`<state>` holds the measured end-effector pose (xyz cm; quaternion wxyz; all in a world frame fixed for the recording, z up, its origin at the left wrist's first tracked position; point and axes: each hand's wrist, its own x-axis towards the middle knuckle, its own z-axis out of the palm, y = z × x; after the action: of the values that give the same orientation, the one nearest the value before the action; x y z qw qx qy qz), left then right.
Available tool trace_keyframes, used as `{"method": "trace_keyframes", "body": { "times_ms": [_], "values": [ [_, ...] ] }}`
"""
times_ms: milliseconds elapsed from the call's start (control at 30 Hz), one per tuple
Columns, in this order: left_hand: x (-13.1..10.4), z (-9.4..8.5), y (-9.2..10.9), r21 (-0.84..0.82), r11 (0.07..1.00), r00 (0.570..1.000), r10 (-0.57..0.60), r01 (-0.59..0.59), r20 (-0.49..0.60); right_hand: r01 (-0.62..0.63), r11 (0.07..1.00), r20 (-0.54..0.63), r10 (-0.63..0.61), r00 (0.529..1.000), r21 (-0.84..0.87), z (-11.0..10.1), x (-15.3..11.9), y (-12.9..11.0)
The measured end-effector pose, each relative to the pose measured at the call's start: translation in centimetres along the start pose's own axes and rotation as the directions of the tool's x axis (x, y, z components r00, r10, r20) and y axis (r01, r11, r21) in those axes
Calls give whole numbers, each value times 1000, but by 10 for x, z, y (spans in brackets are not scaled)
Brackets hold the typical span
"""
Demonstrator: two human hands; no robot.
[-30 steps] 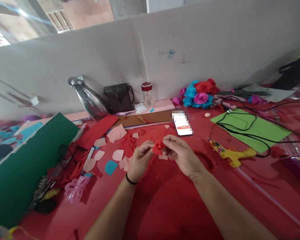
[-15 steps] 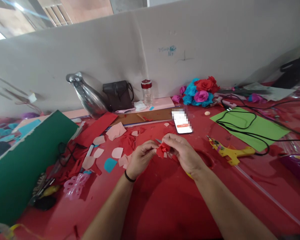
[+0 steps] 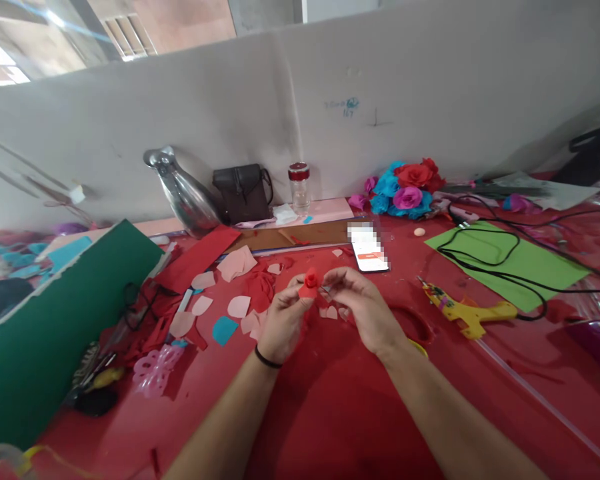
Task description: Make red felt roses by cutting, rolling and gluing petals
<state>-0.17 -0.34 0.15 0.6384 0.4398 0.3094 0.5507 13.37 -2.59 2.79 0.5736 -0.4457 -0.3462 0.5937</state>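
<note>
My left hand (image 3: pixel 286 320) pinches a small red paper flower (image 3: pixel 311 283), its rolled centre facing up and a flared petal below. Just right of it is my right hand (image 3: pixel 373 310), its fingertips drawn together beside the flower. Something thin and dark shows at those fingertips, too small to name. Cut pink paper petals (image 3: pixel 239 307) and a blue paper petal (image 3: pixel 225 330) lie left of my left hand. Crumpled red paper (image 3: pixel 257 288) is behind it. A phone (image 3: pixel 369 248) with a lit screen lies beyond my hands.
To the right are a yellow glue gun (image 3: pixel 467 310) with a long clear glue stick, black cable and green paper (image 3: pixel 510 260). A paper bouquet (image 3: pixel 407 190), lidded glass bottle (image 3: pixel 299 190), dark bag (image 3: pixel 243 193) and metal flask (image 3: pixel 185 197) line the wall. A green panel (image 3: pixel 65 333) stands left.
The red flower has turned upright in my left hand, showing its rolled centre. My right hand has drawn away from it a little to the right. The view has shifted slightly.
</note>
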Motion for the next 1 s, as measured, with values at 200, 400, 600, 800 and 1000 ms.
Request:
{"method": "trace_keyframes", "body": {
  "times_ms": [200, 400, 600, 800, 1000],
  "values": [
    [0, 5, -3, -125, 992, 995, -40, 29, -89, 54, 998, 92, -49, 995, -44, 8, -1, 10],
    [-1, 4, 10, 95, 995, 989, 46, -33, -140, 31, 999, 49, -29, 998, -32, 3, 4, 17],
    [0, 1, 17, 113, 990, 988, 97, -84, -116, -25, 998, 21, 24, 999, 53, 1, 5, 21],
    [-1, 1, 18, 7, 1000, 994, 26, -25, -106, -39, 996, 10, 39, 999, 75, 0, 5, 23],
    [-3, 0, 22, -130, 986, 992, -112, 104, -56, -15, 1000, 38, 15, 999, 0, 1, 5, 23]
  ]
}}
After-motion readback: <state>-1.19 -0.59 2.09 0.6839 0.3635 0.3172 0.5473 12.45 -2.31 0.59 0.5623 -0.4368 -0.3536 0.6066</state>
